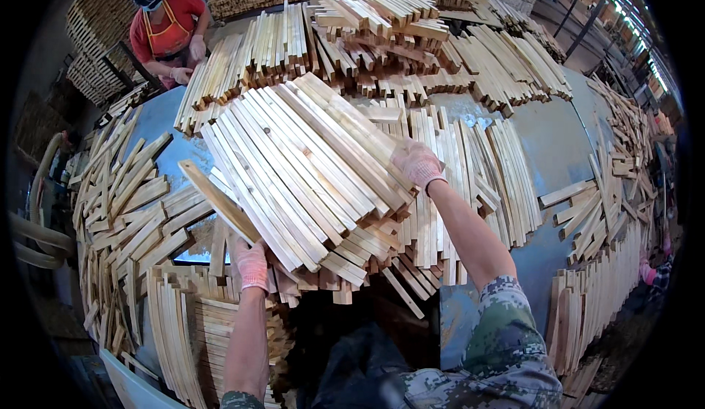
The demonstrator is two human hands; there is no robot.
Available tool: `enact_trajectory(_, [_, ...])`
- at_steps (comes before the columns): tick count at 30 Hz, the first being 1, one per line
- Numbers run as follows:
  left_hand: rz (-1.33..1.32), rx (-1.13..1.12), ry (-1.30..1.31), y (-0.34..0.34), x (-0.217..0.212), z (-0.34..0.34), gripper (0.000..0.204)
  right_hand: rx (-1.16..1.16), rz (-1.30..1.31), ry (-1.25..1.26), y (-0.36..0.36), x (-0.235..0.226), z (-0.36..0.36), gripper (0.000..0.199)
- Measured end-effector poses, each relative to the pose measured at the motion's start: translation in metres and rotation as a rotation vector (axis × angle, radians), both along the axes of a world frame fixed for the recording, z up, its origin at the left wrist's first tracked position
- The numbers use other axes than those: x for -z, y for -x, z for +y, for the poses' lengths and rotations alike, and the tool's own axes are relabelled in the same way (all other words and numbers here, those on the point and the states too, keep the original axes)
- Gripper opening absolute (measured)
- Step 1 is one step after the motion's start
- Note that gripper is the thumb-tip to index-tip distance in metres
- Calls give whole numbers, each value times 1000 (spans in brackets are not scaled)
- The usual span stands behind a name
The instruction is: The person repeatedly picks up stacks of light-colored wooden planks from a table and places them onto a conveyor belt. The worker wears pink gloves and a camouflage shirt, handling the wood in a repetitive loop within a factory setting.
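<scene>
In front of me a row of pale wooden strips (pixel 286 163) lies side by side on top of other strips, tilted on the pile. My left hand (pixel 250 263), in a pinkish knit glove, is closed around the near end of a single wooden strip (pixel 219 202) at the row's left edge. That strip stands apart from the row at an angle. My right hand (pixel 419 163), gloved the same way, rests at the row's right edge against the outermost strip (pixel 352 126). Its fingers are partly hidden, so I cannot tell whether they grip it.
Large stacks of strips (pixel 382 5) fill the table's far side. Loose strips (pixel 132 196) lie jumbled at left, and more strips (pixel 587 211) at right. A co-worker in a red shirt (pixel 172 23) handles strips at far left. Bare blue tabletop (pixel 547 141) shows at right.
</scene>
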State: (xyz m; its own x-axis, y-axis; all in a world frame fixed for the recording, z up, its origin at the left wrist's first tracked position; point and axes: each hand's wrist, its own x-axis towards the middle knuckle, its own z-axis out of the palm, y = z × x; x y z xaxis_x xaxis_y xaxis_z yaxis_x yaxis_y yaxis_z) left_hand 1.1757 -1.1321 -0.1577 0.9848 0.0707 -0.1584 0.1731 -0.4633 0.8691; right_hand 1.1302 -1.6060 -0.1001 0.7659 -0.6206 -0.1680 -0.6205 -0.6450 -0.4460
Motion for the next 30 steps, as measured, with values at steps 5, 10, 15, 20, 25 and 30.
enact_trajectory(5, [40,-56,373,9,-21,-2,38,-181,-142,-406,29,-15,-15,44])
enact_trajectory(10, [-155,56,116,14,-21,-4,49,-433,-172,46,55,-30,-2,55])
enact_trajectory(15, [-8,98,312,11,-31,-7,63,-228,-87,-339,47,-28,-3,43])
enact_trajectory(20, [-9,52,142,10,-30,-17,69,-374,-73,102,5,-12,0,50])
enact_trajectory(25, [152,-96,440,9,-3,-32,73,-222,-71,-11,-9,9,-11,70])
enact_trajectory(30, [244,-140,757,6,27,-31,76,-152,113,-154,-27,-18,-8,91])
